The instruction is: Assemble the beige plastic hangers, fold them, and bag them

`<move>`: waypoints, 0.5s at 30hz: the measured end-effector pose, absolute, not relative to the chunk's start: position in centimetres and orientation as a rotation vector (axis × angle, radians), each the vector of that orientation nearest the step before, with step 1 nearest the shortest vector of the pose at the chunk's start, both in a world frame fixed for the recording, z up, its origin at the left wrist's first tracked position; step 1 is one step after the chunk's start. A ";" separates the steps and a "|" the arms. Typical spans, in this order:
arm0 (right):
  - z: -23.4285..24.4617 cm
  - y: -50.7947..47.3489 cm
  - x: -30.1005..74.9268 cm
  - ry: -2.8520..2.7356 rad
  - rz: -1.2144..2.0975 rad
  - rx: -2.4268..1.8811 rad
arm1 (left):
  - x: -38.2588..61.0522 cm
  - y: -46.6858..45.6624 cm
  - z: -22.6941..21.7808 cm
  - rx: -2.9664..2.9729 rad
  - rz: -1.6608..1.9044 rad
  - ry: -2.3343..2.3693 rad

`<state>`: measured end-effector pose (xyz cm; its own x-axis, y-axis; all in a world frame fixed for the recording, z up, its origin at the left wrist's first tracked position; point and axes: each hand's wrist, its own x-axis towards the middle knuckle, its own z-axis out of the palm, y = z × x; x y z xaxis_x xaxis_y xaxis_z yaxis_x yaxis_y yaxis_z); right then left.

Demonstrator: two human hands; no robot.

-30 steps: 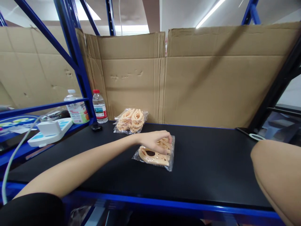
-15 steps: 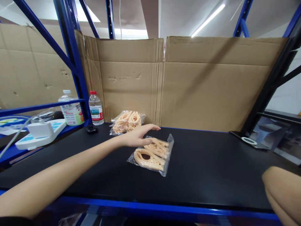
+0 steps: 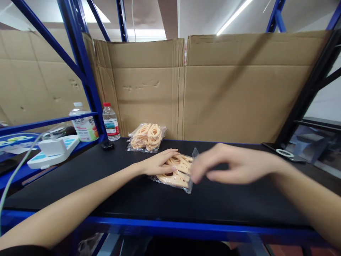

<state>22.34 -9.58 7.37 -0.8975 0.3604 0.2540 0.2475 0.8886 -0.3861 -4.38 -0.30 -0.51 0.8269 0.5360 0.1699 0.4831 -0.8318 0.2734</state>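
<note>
A clear plastic bag with flat, cream-coloured looped pieces [image 3: 174,180] lies on the black tabletop [image 3: 226,208] in front of me. My left hand [image 3: 158,163] rests flat on the bag's left part, its fingers stretched out and covering some of the loops. At the bag's right edge hovers my right hand [image 3: 236,165], blurred by motion, its thumb apart from the fingers and nothing visible between them. Whether its fingertips touch the plastic I cannot tell. Behind the left hand sits a pile of similar bagged pieces [image 3: 147,137].
A red-capped water bottle [image 3: 111,122], a larger labelled bottle [image 3: 84,124] and a small black object [image 3: 107,145] stand at the left. Beside them is a white power strip [image 3: 53,153]. Cardboard [image 3: 239,103] walls the back. A phone-like device [image 3: 285,153] lies far right.
My right hand has swung in from the lower right to the bag's right edge. My left hand has come down onto the bag. The view has shifted slightly.
</note>
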 end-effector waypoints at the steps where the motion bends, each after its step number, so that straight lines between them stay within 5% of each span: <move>1: 6.9 -8.7 21.9 -2.718 0.458 -0.480 | -4.3 -0.3 -0.8 2.792 0.321 0.806; 15: 2.4 -6.9 25.1 -2.746 0.262 -0.675 | -3.1 -1.6 -3.1 2.709 0.654 0.723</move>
